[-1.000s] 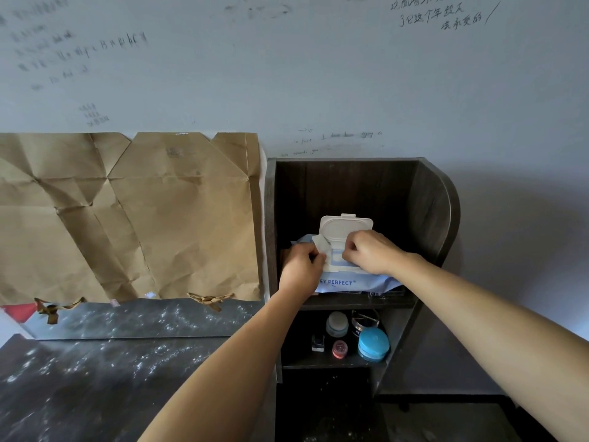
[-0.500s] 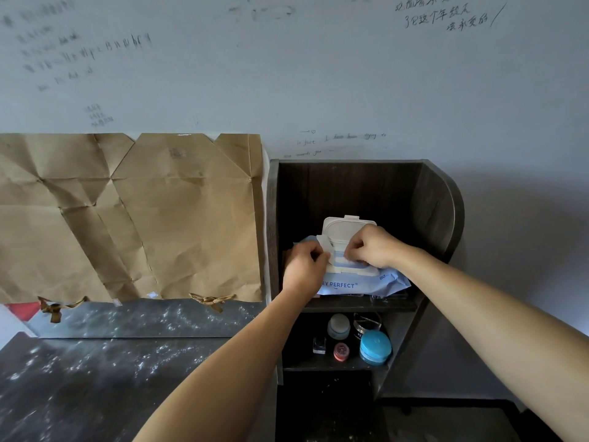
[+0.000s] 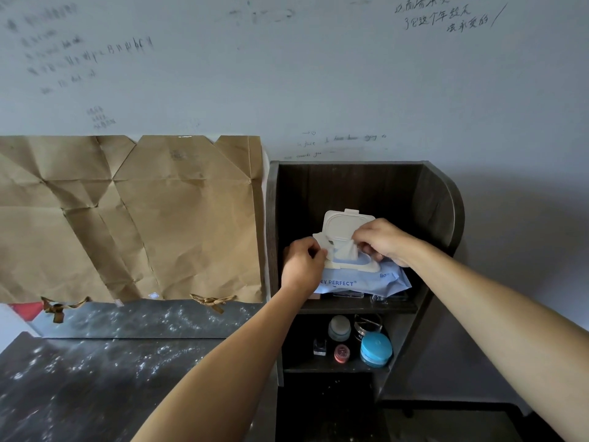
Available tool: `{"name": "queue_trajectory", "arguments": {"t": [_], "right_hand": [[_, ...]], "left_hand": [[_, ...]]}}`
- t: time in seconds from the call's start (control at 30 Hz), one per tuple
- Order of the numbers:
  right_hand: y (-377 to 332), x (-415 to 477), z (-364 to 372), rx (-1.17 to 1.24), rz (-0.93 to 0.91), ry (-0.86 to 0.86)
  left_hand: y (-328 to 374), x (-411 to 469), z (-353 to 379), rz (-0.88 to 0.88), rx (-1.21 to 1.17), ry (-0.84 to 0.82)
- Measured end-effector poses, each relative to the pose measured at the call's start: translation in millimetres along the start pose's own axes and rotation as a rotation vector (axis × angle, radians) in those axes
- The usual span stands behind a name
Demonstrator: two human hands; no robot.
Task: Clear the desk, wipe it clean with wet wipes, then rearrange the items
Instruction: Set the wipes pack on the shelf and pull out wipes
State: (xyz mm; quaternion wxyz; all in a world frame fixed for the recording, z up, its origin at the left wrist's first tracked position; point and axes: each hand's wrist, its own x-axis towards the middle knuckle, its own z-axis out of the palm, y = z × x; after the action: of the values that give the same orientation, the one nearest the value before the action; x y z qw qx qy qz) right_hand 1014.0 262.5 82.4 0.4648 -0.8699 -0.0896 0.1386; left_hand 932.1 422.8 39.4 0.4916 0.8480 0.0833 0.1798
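The wet wipes pack (image 3: pixel 366 279) lies on the upper shelf (image 3: pixel 357 306) of the dark wooden unit (image 3: pixel 439 199), its white flip lid (image 3: pixel 345 222) standing open. A wipe (image 3: pixel 347 250) pokes up from the opening, and the right hand (image 3: pixel 384 239) has its grip pinched on that wipe's tip. The left hand (image 3: pixel 302 266) holds the pack's left edge, grip pressed together on a white flap there. Below, on the lower shelf, sit a blue jar (image 3: pixel 376 349), a small pink pot (image 3: pixel 341 353) and a pale jar (image 3: pixel 339 327). To the left, the dark speckled desk (image 3: pixel 95 378) runs under creased brown paper (image 3: pixel 127 218) on the wall.
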Motion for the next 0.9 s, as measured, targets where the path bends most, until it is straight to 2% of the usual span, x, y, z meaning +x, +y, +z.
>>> {"name": "queue_trajectory", "arguments": {"t": [0.23,0.3,0.37,0.4,0.47,0.53,0.57,0.67,0.73,0.9], "right_hand": [[3,-6,-3,0.507,0.056,0.102],[5,-8,-1,0.341,-0.002,0.189],[7,-8,0,0.070,-0.184,0.310],[6,-10,0,-0.017,-0.273,0.298],[4,-13,2,-0.264,-0.331,0.148],[3,-14,2,-0.502,-0.333,0.166],[3,-14,1,-0.466,-0.364,0.250],[-4,-15,-7,0.114,-0.371,0.472],[-10,-15,-14,0.354,-0.279,0.442],[-1,-20,-13,0.520,0.005,0.275]], "left_hand": [[6,-2,-1,-0.008,0.010,0.035],[7,-4,-1,-0.002,0.015,0.036],[6,-5,0,-0.003,0.015,0.037],[6,-6,0,-0.001,0.014,0.040],[6,-7,0,0.008,0.018,0.046],[6,-7,-1,0.010,0.023,0.048],[6,-7,-1,0.006,0.023,0.048],[5,-7,-2,-0.006,0.017,0.046],[6,-9,-1,-0.014,0.017,0.047],[16,-13,-2,0.043,-0.118,0.164]]}}
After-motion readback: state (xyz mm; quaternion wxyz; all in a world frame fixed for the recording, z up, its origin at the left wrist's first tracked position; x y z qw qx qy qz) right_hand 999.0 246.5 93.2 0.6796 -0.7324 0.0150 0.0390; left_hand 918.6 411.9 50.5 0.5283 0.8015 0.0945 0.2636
